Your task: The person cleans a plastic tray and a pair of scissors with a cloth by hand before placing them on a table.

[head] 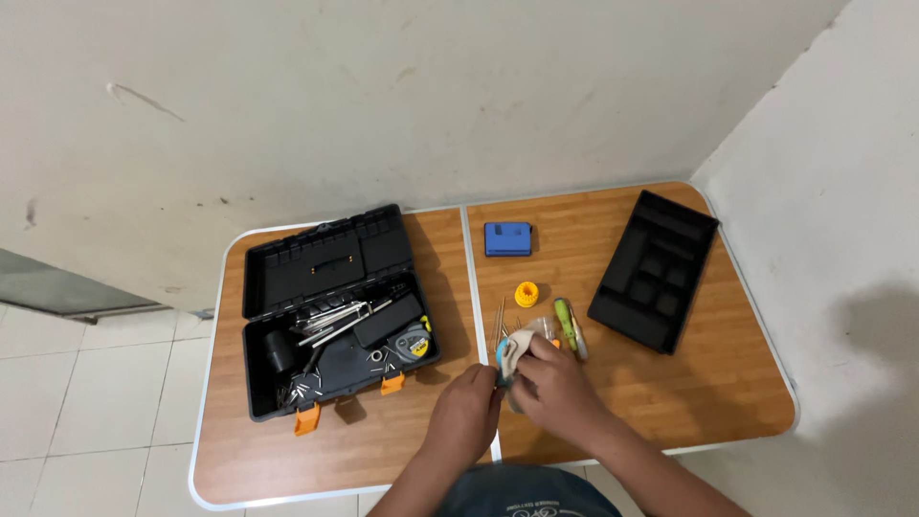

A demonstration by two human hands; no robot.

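We looked down on a wood-top table (364, 450) w/ a seam down the middle, set in a wall corner. Both our hands met near the front edge at that seam. The left hand (466, 410) sat just left of the seam, fingers curled narrow, tips touching a small pale bundle (518, 347) w/ a blue bit at its left side. The right hand (560, 385) was closed over the same bundle from the right, thumb & fingers pinching it. What the bundle was exactly, we couldn't tell; it looked like cloth or a bag. It lay at the seam, touching both hands, just below a few thin metal rods (501, 321).

Just right of the bundle lay a green-handled tool (571, 328), close to the right hand. A yellow round part (526, 294) sat a bit further back, & a blue box (507, 238) beyond that, near the wall side.

On the left half stood an open black toolbox (335, 316), lid tipped back, orange latches at the front. Inside were metal wrenches, a tape measure & loose small bits. On the right half lay a black tray (655, 271) w/ compartments, angled, well apart from the hands.
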